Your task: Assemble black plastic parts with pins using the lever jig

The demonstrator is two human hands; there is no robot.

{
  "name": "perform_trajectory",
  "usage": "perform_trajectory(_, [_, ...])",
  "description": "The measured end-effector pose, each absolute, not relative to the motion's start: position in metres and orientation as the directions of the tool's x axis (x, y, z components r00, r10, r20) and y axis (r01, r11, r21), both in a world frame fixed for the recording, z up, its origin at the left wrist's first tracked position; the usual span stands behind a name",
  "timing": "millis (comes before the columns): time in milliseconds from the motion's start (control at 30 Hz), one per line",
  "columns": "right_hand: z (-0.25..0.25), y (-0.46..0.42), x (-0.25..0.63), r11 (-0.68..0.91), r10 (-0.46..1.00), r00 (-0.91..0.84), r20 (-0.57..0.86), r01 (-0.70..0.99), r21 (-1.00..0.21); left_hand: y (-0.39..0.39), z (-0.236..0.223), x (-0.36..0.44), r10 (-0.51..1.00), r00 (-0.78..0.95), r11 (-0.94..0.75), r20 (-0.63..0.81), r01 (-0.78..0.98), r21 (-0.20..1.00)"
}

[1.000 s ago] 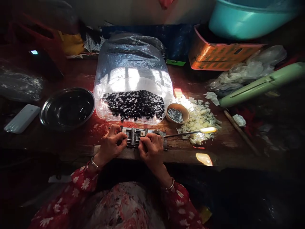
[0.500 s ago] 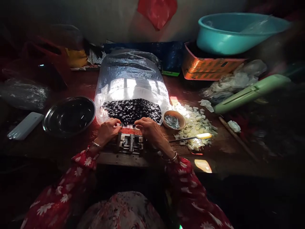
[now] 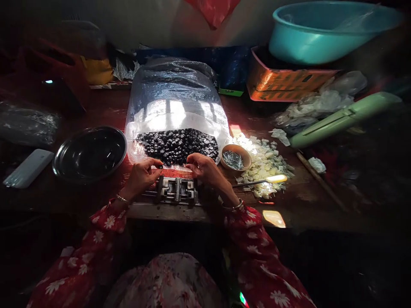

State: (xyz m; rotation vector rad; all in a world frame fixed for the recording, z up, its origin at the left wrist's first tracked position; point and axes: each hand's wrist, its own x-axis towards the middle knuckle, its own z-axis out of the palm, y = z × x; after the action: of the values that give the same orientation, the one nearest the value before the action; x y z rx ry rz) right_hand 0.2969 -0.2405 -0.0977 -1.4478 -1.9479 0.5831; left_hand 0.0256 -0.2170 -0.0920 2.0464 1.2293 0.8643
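My left hand [image 3: 141,175] and my right hand [image 3: 203,168] reach to the near edge of a heap of small black round pieces [image 3: 177,146] spilling from a clear plastic bag [image 3: 175,96]. The fingers of both hands are curled in a pinch at the pieces; what they hold is too small to make out. Just below the hands a small metal press jig [image 3: 177,191] sits at the table's front edge, with a long lever [image 3: 261,181] running out to the right.
A dark metal bowl [image 3: 90,152] lies left of the bag, a white phone-like slab [image 3: 28,168] further left. A small brown bowl of pins [image 3: 236,157] and a heap of pale plastic bits [image 3: 266,162] lie right. Behind: orange box [image 3: 285,81], teal basin [image 3: 327,30], green tool [image 3: 346,117].
Both hands left the metal jig and moved forward to the black pieces at the bag's mouth, fingers pinching there. The view shifted slightly.
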Motion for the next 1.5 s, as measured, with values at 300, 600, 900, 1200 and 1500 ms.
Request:
perform_trajectory(300, [-0.092, -0.303, 0.295, 0.444, 0.896, -0.298, 0.33, 0.625, -0.642, -0.259, -0.082, 0.029, 0.757, 0.605, -0.624, 0.247, 0.557, 0.549])
perform_trajectory(600, [-0.105, -0.307, 0.282, 0.396, 0.911, -0.198, 0.362, 0.662, -0.636, -0.261, -0.082, 0.031, 0.78, 0.597, -0.619, 0.185, 0.696, 0.363])
perform_trajectory(900, [-0.104, -0.313, 0.273, 0.278, 0.944, -0.084, 0.32, 0.725, -0.631, -0.264, -0.091, 0.039, 0.819, 0.519, -0.572, 0.244, 0.711, 0.409])
perform_trajectory(1200, [-0.108, -0.312, 0.271, 0.237, 0.961, -0.059, 0.268, 0.676, -0.698, -0.26, -0.087, 0.041, 0.918, 0.381, -0.33, 0.113, 0.573, 0.75])
perform_trajectory(1500, [-0.105, -0.31, 0.261, 0.166, 0.976, -0.04, 0.213, 0.769, -0.618, -0.26, -0.096, 0.039, 0.913, 0.383, -0.334, 0.138, 0.51, 0.793])
